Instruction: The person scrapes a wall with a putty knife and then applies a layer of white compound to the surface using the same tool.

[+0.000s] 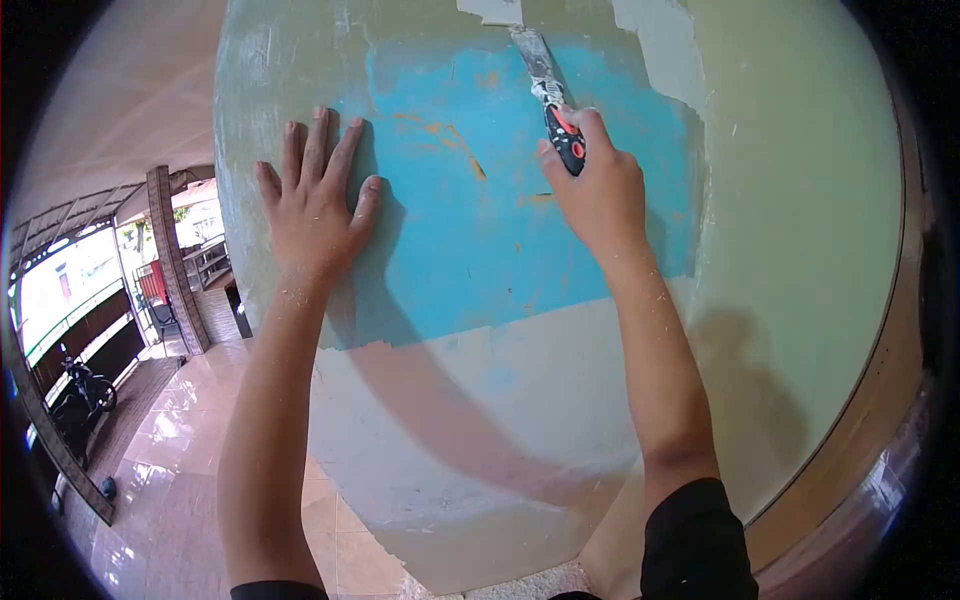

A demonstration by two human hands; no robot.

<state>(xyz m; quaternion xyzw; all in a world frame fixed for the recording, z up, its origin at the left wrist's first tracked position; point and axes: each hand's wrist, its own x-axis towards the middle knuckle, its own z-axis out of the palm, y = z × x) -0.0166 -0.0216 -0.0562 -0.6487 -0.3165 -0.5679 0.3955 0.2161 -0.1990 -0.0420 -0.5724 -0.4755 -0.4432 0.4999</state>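
Blue-patched wall [460,240] behind scraper [547,90] in right grip [603,185]

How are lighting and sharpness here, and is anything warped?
In the head view, fisheye distortion bows the wall along its right edge, with black corners; the left hand casts a shadow on the blue patch; glare spots the floor tiles; the outdoors is washed out; the putty knife looks fairly sharp.

Left grip [316,222]: bare, back showing, fingers [318,145] spread, pointing upward. Right grip [606,188]: bare, curled closed. Left forearm [272,400], right forearm [648,325]: both raised, white-flecked near the wrists [303,278].
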